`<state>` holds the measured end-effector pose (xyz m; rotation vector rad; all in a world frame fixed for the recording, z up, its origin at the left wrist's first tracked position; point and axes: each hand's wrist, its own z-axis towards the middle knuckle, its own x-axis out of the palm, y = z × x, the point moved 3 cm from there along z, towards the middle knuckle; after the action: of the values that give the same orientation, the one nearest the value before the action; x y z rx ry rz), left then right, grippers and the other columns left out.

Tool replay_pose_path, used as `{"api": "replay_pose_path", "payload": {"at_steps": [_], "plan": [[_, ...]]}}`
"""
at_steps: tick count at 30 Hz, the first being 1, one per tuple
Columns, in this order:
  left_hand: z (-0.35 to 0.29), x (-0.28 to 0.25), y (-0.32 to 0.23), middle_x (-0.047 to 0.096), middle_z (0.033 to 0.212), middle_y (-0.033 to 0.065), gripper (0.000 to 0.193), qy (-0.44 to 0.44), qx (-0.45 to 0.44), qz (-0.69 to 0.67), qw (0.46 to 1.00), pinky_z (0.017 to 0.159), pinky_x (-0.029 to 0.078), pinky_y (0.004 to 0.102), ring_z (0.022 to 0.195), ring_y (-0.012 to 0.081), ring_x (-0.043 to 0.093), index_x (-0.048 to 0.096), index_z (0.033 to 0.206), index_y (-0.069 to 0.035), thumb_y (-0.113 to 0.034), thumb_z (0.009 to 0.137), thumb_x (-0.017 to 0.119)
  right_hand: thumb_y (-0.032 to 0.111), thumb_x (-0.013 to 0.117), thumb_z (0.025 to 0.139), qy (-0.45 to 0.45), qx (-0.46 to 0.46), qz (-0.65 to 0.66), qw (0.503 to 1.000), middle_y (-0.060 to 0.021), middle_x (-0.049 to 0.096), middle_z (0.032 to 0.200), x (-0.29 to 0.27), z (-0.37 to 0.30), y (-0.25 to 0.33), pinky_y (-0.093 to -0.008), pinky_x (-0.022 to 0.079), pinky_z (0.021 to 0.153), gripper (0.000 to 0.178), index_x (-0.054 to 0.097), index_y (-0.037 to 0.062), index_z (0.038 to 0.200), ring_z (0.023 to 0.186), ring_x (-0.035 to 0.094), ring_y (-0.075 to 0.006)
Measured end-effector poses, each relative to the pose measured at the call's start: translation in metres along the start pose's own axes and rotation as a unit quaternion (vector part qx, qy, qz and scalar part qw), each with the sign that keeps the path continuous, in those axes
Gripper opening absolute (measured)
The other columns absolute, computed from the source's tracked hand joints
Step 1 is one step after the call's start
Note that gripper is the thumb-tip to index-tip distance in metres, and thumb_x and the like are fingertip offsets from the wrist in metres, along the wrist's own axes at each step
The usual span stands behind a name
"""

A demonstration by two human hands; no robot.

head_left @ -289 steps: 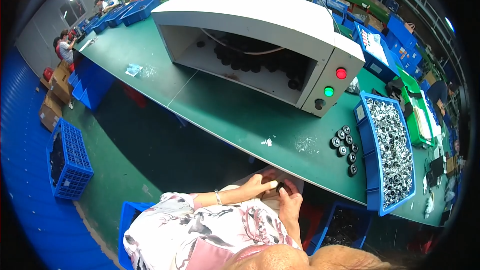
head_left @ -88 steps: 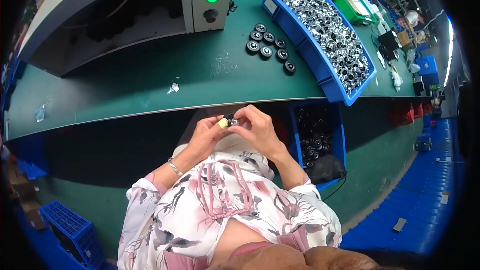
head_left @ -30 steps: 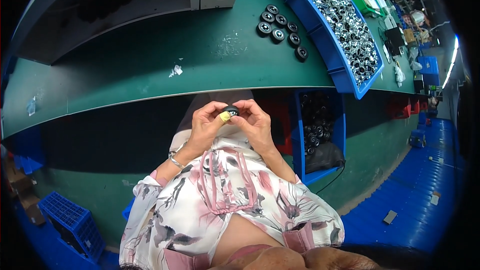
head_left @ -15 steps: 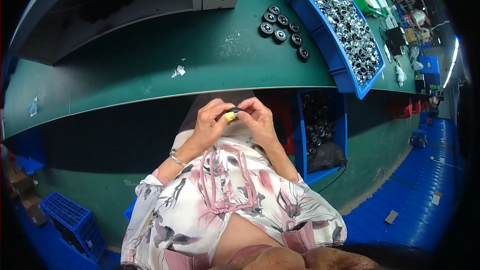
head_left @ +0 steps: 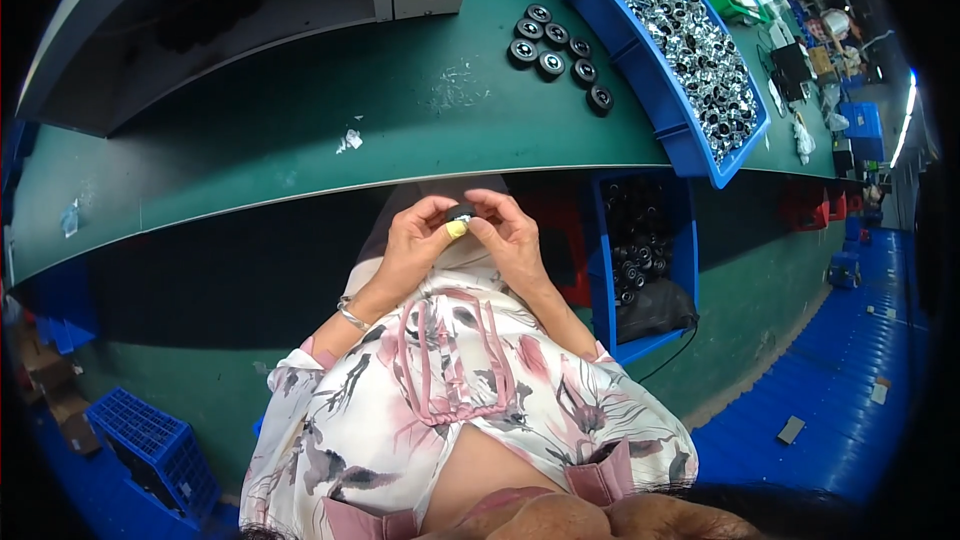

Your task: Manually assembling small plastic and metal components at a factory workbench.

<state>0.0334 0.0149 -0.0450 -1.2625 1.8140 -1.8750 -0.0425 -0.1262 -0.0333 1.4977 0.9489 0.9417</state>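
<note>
Just in front of the table edge, both my hands hold a small round black wheel (head_left: 460, 212). My left hand (head_left: 410, 244) pinches its left side, and yellow tape wraps the thumb tip. On the other side, my right hand (head_left: 514, 246) has its thumb and fingers closed at the wheel's edge. A bit of shiny silver shows at the wheel's lower edge, while the fingers cover the rest. Several similar black wheels (head_left: 550, 64) with silver centres lie grouped on the green table (head_left: 400, 130), beyond my hands to the right.
A blue tray (head_left: 683, 145) full of shiny silver and black parts overhangs the table edge at right. Below it, a blue bin (head_left: 598, 285) holds black wheels and a dark bag. A grey machine (head_left: 425, 0) with a green light stands far left; a blue crate (head_left: 150, 420) sits on the floor.
The wheel has been tilted between my fingers, so more of its black rim now shows. My right fingers have shifted slightly around it.
</note>
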Motion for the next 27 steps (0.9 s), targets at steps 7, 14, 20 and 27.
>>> {"api": "replay_pose_path", "payload": {"at_steps": [7,14,20,27], "plan": [[0.002,-0.001,-0.004,0.067,0.102,0.0030,0.023,-0.009,0.026,0.080,0.996,0.080,0.051,0.0210,0.092,0.0068,0.061,0.064,0.113,0.002,-0.003,0.092,0.068,-0.001,0.069,0.086,0.046,-0.053,-0.069,0.995,-0.0056,0.060,0.105,-0.008,0.012,0.004,-0.0233,0.048,0.076,0.026,0.070,-0.0009,0.112,0.088,0.058,-0.0107],[-0.002,-0.010,-0.007,0.068,0.104,0.0038,0.021,-0.007,0.009,0.038,0.999,0.083,0.051,0.0231,0.094,0.0073,0.062,0.065,0.112,0.002,-0.006,0.092,0.069,-0.002,0.066,0.085,0.057,0.054,0.006,0.997,-0.0078,0.068,0.106,0.006,0.012,0.007,-0.0257,0.050,0.084,0.029,0.069,-0.0038,0.114,0.093,0.062,-0.0126],[-0.002,-0.001,0.013,0.066,0.102,0.0049,0.029,-0.004,-0.012,-0.048,0.999,0.083,0.051,0.0240,0.095,0.0090,0.062,0.065,0.112,0.003,-0.017,0.092,0.070,-0.007,0.066,0.082,0.039,0.062,0.100,0.992,-0.0088,0.070,0.102,0.003,0.006,0.004,-0.0274,0.050,0.085,0.028,0.067,-0.0054,0.111,0.091,0.065,-0.0135],[-0.005,-0.009,-0.004,0.065,0.079,0.0010,0.022,0.014,-0.001,0.012,1.000,0.068,0.048,0.0210,0.075,0.0056,0.059,0.069,0.089,0.000,-0.020,0.085,0.078,-0.008,0.069,0.080,0.109,0.079,0.110,0.985,-0.0061,0.070,0.094,-0.005,0.017,-0.004,-0.0246,0.051,0.080,0.021,0.067,-0.0031,0.101,0.084,0.065,-0.0112]]}}
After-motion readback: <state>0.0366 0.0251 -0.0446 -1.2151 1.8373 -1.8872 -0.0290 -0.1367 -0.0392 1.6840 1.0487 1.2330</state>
